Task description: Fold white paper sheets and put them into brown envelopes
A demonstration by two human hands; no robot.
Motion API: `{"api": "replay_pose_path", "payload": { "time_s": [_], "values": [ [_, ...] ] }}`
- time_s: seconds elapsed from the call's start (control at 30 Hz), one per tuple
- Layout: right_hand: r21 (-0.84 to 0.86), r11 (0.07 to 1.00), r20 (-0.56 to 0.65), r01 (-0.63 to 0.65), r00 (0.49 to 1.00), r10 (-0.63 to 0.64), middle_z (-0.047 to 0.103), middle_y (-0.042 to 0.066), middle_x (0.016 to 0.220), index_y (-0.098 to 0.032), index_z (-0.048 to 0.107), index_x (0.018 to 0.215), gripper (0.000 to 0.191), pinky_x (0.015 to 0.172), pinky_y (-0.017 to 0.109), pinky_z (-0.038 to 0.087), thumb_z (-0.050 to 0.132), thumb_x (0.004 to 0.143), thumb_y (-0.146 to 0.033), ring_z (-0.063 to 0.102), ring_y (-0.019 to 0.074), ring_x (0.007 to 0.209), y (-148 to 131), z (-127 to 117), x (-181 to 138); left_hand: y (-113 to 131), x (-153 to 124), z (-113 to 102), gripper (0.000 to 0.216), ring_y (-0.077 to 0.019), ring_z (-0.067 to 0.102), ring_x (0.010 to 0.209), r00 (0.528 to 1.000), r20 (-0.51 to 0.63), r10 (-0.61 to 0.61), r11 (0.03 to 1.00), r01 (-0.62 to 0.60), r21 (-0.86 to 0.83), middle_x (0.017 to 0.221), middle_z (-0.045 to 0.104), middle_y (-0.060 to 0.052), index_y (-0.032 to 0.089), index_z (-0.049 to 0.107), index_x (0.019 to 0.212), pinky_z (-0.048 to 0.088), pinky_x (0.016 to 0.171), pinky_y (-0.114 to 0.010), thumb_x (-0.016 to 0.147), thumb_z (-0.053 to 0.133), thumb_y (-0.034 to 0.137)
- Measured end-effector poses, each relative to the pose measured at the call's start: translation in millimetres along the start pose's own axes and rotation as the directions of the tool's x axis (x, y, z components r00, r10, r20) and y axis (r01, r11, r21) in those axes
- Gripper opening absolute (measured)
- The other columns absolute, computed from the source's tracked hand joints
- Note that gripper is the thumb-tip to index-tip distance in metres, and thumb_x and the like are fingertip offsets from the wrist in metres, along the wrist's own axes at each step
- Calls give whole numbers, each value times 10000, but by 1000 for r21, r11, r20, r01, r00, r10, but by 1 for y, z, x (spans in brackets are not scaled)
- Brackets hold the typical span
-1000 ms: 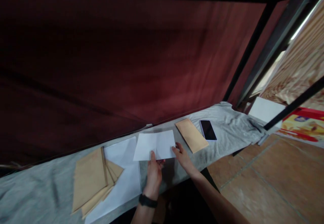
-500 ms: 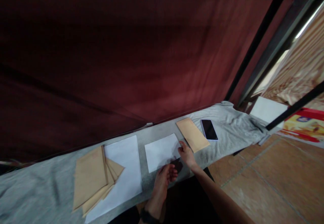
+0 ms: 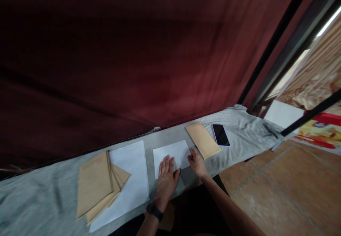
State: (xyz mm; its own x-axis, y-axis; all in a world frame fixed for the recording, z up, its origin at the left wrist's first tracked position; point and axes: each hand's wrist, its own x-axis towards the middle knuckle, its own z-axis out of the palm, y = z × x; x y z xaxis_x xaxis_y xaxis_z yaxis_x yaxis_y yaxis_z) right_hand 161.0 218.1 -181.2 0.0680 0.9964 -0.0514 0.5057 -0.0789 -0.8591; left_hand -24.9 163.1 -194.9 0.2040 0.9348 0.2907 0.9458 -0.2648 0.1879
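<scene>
A folded white sheet of paper (image 3: 173, 152) lies on the grey cloth (image 3: 48, 197) in front of me. My left hand (image 3: 166, 181) lies flat on the sheet's near left part, fingers stretched out, a black watch on the wrist. My right hand (image 3: 197, 163) rests at the sheet's right edge with its fingers bent; I cannot see whether they pinch the paper. A single brown envelope (image 3: 203, 139) lies just right of the sheet, and a dark phone (image 3: 221, 135) lies beside that.
To the left lie a stack of white paper (image 3: 133, 172) and several brown envelopes (image 3: 94, 184) on top of it. A dark red curtain (image 3: 133, 58) hangs behind the bench. Tiled floor (image 3: 279, 189) and a white board (image 3: 282, 114) are at the right.
The sheet, held up and open a second ago, now lies folded on the cloth. My left hand let go, dropped back, then came down flat on it. My right hand stayed at its right edge.
</scene>
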Motion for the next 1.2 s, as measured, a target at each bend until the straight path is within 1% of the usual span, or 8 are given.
{"api": "replay_pose_path", "payload": {
  "time_s": [0.1, 0.27, 0.37, 0.5, 0.6, 0.73, 0.93, 1.2],
  "values": [
    [-184, 976, -73, 117, 988, -133, 721, 110, 1054, -148, 574, 1296, 419, 778, 299, 564, 434, 901, -121, 707, 206, 876, 0, 1, -1, -1, 3, 0, 566, -318, 323, 1479, 1000, 0, -3, 999, 3, 34, 1564, 402, -186, 118, 433, 1479, 358, 1168, -535, 992, 452, 407],
    [-465, 852, -116, 239, 938, -327, 632, 183, 1240, -126, 537, 1363, 435, 967, 435, 518, 440, 941, -167, 619, 276, 1122, -7, 2, -7, -5, 6, 4, 532, -288, 325, 1480, 1000, 3, -2, 999, 1, 43, 1570, 403, -163, 121, 391, 1505, 352, 1179, -523, 1019, 376, 336],
    [-441, 813, -64, 379, 891, -450, 584, 169, 1360, -144, 542, 1377, 424, 1057, 462, 473, 431, 972, -198, 533, 280, 1269, -20, 12, -6, -9, 12, 8, 528, -269, 313, 1487, 1000, 9, -4, 1000, 4, 22, 1570, 398, -178, 78, 368, 1512, 354, 1185, -492, 1011, 332, 238],
    [-289, 819, 57, 496, 863, -502, 600, 135, 1385, -144, 564, 1387, 428, 1110, 412, 450, 356, 1031, -261, 530, 226, 1305, -39, 43, 2, -18, 30, 14, 591, -285, 292, 1495, 999, 26, 35, 999, -36, 32, 1568, 391, -198, 50, 358, 1515, 328, 1198, -496, 938, 404, 170],
    [-264, 817, 126, 514, 858, -499, 603, 122, 1401, -130, 562, 1396, 448, 1145, 401, 416, 329, 1053, -300, 505, 204, 1344, -47, 65, 12, -26, 44, 15, 635, -294, 262, 1505, 999, 44, 7, 997, -10, 74, 1582, 369, -188, 63, 357, 1522, 297, 1210, -502, 898, 433, 153],
    [-370, 763, 177, 530, 847, -502, 574, 118, 1441, -126, 554, 1404, 448, 1187, 429, 341, 323, 1062, -300, 459, 202, 1390, -46, 77, 22, -32, 55, 13, 589, -273, 253, 1511, 993, 70, -91, 992, 84, 94, 1591, 364, -157, 93, 388, 1517, 286, 1215, -478, 931, 344, 130],
    [-523, 694, 140, 494, 854, -501, 515, 105, 1494, -140, 538, 1424, 464, 1204, 448, 278, 339, 1064, -357, 421, 229, 1422, -34, 73, 27, -31, 56, 10, 563, -258, 262, 1508, 989, 41, -145, 982, 139, 126, 1573, 390, -178, 52, 381, 1510, 276, 1214, -470, 967, 282, 160],
    [-655, 636, 17, 409, 849, -528, 460, 188, 1518, -67, 409, 1504, 567, 1167, 471, 323, 375, 1049, -403, 402, 291, 1434, -7, 58, 29, -36, 42, 8, 598, -303, 295, 1492, 973, -65, -222, 969, 227, 97, 1569, 365, -234, -19, 347, 1508, 273, 1211, -493, 996, 288, 283]
  ]
}}
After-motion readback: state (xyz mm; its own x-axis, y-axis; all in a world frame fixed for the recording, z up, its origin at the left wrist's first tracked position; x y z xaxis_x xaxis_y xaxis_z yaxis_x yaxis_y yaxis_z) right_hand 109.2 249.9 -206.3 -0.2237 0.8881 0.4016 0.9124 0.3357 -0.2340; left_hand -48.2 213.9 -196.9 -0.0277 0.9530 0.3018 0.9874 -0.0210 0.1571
